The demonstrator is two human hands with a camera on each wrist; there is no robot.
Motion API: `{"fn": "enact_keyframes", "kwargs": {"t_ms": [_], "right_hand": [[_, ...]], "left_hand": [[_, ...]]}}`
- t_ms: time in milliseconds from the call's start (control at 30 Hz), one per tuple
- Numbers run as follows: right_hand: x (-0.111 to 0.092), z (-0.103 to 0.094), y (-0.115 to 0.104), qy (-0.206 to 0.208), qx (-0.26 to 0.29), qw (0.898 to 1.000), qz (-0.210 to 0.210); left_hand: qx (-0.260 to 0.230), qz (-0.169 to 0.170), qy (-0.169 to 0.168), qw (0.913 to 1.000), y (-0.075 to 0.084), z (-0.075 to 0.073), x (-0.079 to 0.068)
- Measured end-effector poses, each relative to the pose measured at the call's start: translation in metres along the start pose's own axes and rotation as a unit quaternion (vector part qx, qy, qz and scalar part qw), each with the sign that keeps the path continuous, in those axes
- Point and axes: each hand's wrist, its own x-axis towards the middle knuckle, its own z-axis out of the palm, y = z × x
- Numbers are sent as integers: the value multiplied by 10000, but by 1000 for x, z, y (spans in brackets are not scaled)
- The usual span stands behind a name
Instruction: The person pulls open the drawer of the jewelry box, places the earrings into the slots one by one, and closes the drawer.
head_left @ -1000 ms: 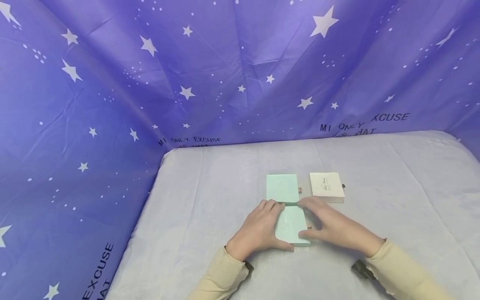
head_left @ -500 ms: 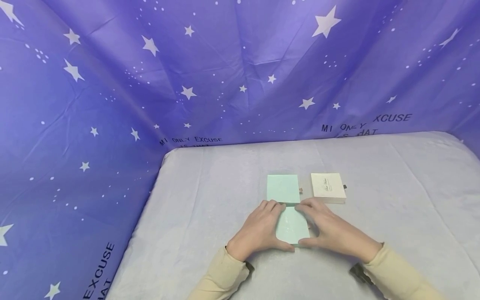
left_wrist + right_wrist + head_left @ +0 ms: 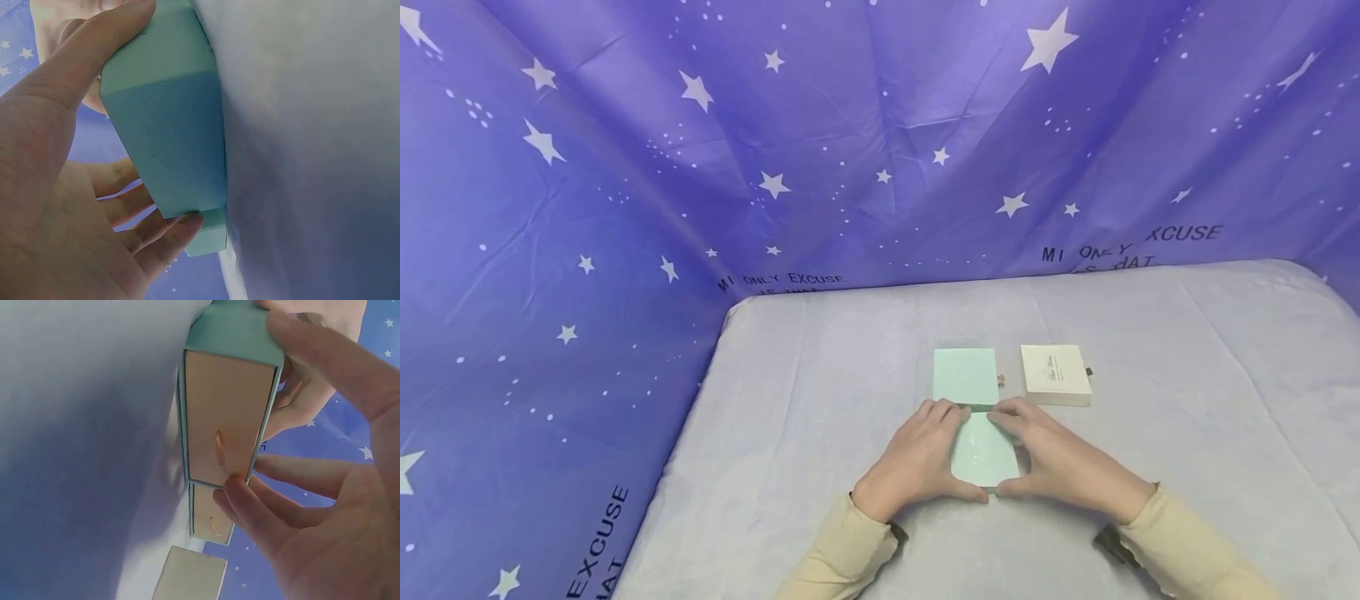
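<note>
Between my two hands lies a mint-green drawer box [image 3: 983, 454] on the grey cloth. My left hand [image 3: 910, 454] grips its left part, thumb along the near edge and fingertips at the far edge. Opposite, my right hand [image 3: 1063, 454] holds the right part in the same way. In the left wrist view the box's plain side [image 3: 169, 144] faces the camera. The right wrist view shows a pinkish drawer front [image 3: 228, 406], pushed in flush, with a small ribbon pull [image 3: 219, 448]. Directly behind, close to the fingertips, sits a second mint-green drawer box [image 3: 964, 375].
A cream-white box [image 3: 1055, 371] with dark script and a black pull tab lies to the right of the second mint box. The grey cloth [image 3: 820, 358] covers the table. Purple curtains [image 3: 880, 133] with white stars stand behind and at the left.
My right hand has moved slightly left and drawn its fingers and thumb onto the box, covering the ribbon pull in the head view. My left hand and the other boxes stay in place.
</note>
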Motion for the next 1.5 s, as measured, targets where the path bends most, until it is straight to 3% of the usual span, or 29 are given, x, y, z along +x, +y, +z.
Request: {"fn": "enact_keyframes", "kwargs": {"t_ms": [367,667,900,1100,1333,1500], "right_hand": [[1,2,-2,170,-213,9994,-197],[4,-5,-19,397,-518,9973,-335],[19,-9,-35,464,-477,9972,-331],[42,-7,-43,447,-460,9966,-510],[67,0,-48,483,-333,9967,-567],[83,7,-52,463,-235,9966,-643]], "left_hand": [[175,-75,111,9998,2,-2,-3],[112,-26,334,9994,-1,-19,-12],[54,23,687,9976,-15,-36,-19],[-13,-136,827,9965,-31,-51,-23],[117,-252,1073,9938,-51,-60,-25],[88,-394,1062,9935,-65,-63,-25]]}}
